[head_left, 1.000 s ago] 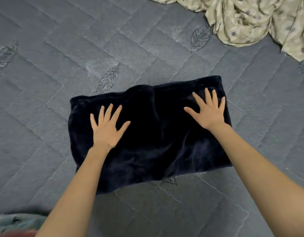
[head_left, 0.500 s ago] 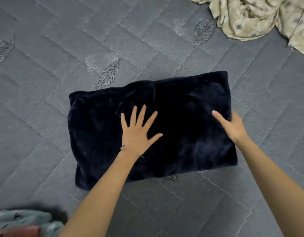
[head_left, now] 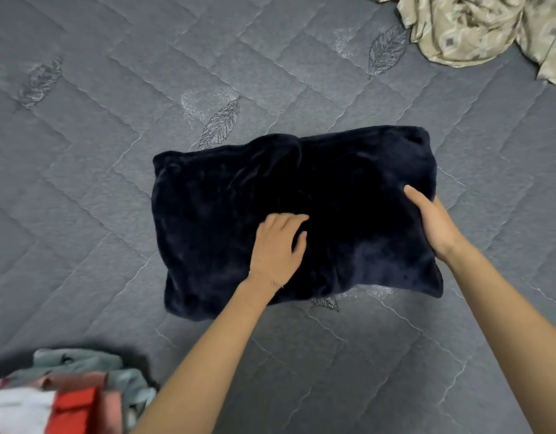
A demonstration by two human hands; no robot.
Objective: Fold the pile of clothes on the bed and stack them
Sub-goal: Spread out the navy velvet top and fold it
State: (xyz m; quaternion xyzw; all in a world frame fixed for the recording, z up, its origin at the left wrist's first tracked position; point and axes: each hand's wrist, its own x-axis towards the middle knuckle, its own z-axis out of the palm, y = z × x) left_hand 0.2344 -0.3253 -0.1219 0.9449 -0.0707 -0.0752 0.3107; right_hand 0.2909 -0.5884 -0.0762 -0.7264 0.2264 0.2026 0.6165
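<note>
A dark navy fleece garment lies folded into a rectangle in the middle of the grey quilted bed. My left hand rests on its lower middle, fingers curled into the fabric. My right hand grips the garment's right edge, thumb on top and fingers hidden underneath. A stack of folded clothes, with teal, pink, red and white pieces, sits at the bottom left corner.
Crumpled beige patterned clothes lie at the top right of the bed. Bare quilted mattress with stitched leaf motifs surrounds the navy garment on all sides.
My left hand slid right from the garment's left part to its middle and curled its fingers. My right hand moved off the top to the right edge and gripped it. The view shifted, showing more of the stack.
</note>
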